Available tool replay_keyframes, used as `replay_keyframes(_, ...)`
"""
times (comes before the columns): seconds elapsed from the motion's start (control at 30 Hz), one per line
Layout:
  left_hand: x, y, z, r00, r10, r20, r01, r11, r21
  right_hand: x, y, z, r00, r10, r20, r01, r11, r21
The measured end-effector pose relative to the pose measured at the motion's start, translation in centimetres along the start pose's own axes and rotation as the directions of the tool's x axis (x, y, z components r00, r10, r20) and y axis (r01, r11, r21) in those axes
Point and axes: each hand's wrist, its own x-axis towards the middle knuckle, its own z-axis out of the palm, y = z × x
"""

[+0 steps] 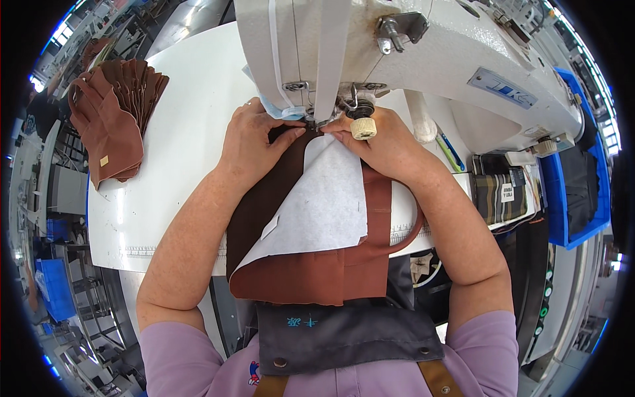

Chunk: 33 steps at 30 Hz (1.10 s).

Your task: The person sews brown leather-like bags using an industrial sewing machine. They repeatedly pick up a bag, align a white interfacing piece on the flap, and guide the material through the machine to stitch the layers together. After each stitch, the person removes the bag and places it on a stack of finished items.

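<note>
Brown fabric piece [311, 274] with white interlining [317, 205] sits under the sewing machine [397, 53]; left hand [254, 135] presses flat, right hand [383, 142] pinches the edge—keep both layers aligned at the needle.

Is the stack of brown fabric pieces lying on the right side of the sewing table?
No, the stack of brown fabric pieces lies at the left end of the white sewing table, left of the left hand.

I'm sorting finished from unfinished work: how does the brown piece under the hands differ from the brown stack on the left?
The brown fabric piece lies single and spread under the sewing machine, white lining showing, both hands on it. The stack of brown pieces sits folded, fanned, untouched, at the table edge. Both share the same brown cloth.
</note>
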Motion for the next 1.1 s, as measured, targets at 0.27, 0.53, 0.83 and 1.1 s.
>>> replay_keyframes(0.27, 0.3, -0.9, -2.2, 0.973, 0.191, 0.127, -0.216, 0.949, 0.230, -0.2, -1.3, -0.1, 0.995, -0.047, -0.082, 0.056, 0.993, 0.108)
replay_keyframes(0.53, -0.2, 8.0, -4.2, 0.877, -0.140, 0.460, 0.037, 0.974, 0.225, -1.6, -4.5, -0.5, 0.997, 0.060, 0.042, -0.064, 0.992, 0.111)
replay_keyframes(0.83, -3.0, 5.3, -1.9, 0.964, 0.014, 0.267, -0.062, 0.984, 0.169, -2.2, -4.3, -0.5, 0.998, 0.041, 0.052, -0.044, 0.998, 0.054)
replay_keyframes(1.1, -2.4, 4.8, -1.9, 0.972, 0.042, 0.233, -0.072, 0.990, 0.123, -1.9, -2.9, -0.4, 0.976, -0.207, -0.066, 0.208, 0.978, -0.003)
